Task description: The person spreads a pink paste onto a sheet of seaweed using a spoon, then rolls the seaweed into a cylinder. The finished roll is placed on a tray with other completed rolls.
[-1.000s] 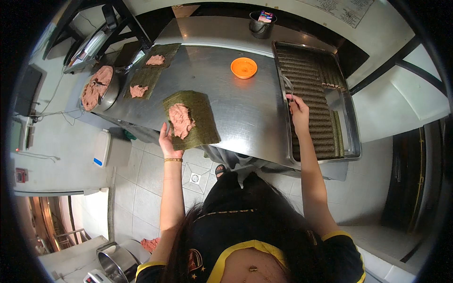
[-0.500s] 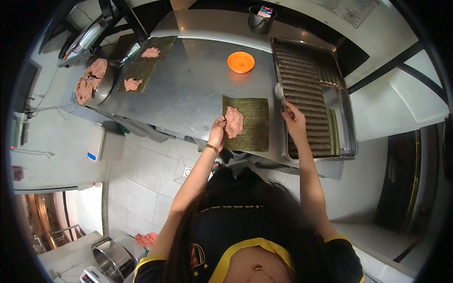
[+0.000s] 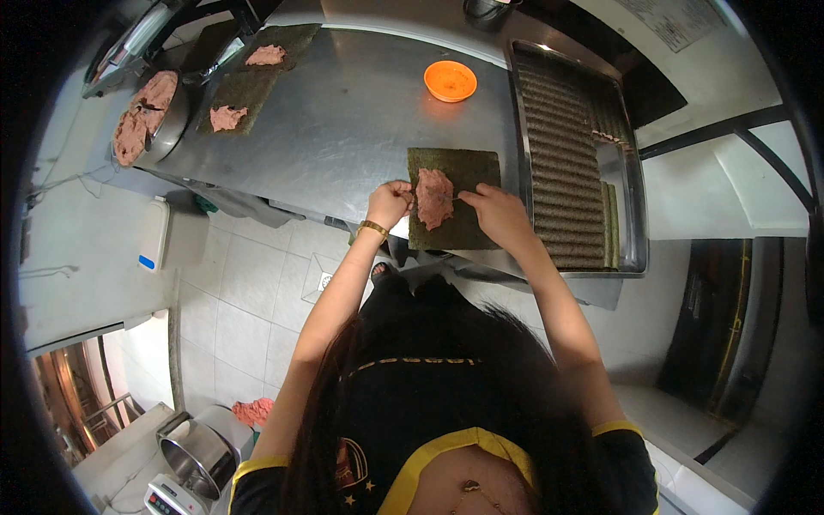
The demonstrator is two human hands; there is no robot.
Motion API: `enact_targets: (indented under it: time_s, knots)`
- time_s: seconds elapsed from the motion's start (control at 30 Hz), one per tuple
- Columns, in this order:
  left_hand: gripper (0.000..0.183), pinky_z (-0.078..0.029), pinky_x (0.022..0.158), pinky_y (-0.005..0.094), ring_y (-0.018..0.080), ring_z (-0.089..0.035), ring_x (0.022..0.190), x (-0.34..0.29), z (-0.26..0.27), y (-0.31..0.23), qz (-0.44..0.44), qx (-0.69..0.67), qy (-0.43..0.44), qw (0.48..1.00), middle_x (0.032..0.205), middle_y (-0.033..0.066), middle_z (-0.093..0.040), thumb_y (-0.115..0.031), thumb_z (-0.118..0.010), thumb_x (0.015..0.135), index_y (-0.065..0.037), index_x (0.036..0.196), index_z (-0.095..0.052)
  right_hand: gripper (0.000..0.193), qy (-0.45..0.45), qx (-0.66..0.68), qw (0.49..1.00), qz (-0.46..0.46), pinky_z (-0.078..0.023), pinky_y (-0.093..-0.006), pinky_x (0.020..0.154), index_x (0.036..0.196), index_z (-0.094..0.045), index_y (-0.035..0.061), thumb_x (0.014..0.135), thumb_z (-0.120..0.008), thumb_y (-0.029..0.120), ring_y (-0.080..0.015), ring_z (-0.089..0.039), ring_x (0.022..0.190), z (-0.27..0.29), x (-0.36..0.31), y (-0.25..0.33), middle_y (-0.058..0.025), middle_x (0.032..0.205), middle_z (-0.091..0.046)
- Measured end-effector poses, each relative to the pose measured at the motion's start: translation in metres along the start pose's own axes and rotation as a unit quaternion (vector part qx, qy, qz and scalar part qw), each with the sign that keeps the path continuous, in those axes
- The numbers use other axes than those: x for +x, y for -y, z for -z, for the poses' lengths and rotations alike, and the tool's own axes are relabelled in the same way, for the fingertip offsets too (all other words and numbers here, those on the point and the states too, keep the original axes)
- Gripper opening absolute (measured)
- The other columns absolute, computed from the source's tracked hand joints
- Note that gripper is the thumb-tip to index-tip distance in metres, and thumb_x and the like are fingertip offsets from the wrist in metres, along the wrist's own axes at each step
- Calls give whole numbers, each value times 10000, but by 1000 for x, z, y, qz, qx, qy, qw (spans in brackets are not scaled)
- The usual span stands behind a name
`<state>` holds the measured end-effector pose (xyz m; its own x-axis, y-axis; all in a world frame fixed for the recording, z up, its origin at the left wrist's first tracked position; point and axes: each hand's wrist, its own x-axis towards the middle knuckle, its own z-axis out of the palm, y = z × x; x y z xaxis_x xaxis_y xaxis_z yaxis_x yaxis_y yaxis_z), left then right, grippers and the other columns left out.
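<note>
A dark green seaweed sheet lies flat on the steel table in front of me, with a patch of pink minced-meat paste on its left half. My left hand is closed in a pinch at the sheet's left edge, beside the paste. From the right, my right hand reaches over the sheet, its fingers closed round a thin metal spoon. The spoon's head meets the paste and can barely be told apart from it.
Further left, two more seaweed sheets bear paste lumps, near a steel bowl of pink paste. An orange bowl stands beyond my sheet. To the right, a deep metal tray holds rows of dark seaweed rolls.
My right hand has brought the spoon left from the tray's edge to the paste. The left hand stays at the sheet's left edge. The whole view has shifted slightly.
</note>
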<state>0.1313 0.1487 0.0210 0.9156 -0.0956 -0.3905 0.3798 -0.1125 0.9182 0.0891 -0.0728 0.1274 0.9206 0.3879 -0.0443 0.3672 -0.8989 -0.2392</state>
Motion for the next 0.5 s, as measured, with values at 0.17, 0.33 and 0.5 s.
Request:
enact_targets:
  time_s: [0.17, 0.33, 0.5]
  knots:
    - [148, -528, 543, 242, 105, -621, 614, -3, 2, -10, 11, 21, 1, 1000, 777, 57, -651, -25, -574, 863, 35, 983, -639, 370, 57, -23, 998, -10, -520, -432, 762, 1136, -635, 123, 812, -474, 47, -304, -630, 937, -3, -4, 11, -119, 1009, -617]
    - [139, -533, 554, 247, 115, -624, 627, 0, 5, -9, 7, 41, 16, 999, 799, 62, -645, -23, -578, 867, 39, 981, -628, 369, 65, -2, 998, -6, -522, -421, 755, 1129, -631, 121, 798, -486, 49, -299, -632, 920, -19, -20, 14, -120, 982, -612]
    - [139, -535, 548, 251, 124, -629, 623, 5, 6, -7, 25, 12, 27, 999, 818, 75, -645, -6, -581, 856, 47, 979, -618, 358, 56, -10, 998, 12, -520, -409, 766, 1135, -609, 100, 798, -492, 69, -299, -618, 932, -18, -30, 25, -117, 974, -593]
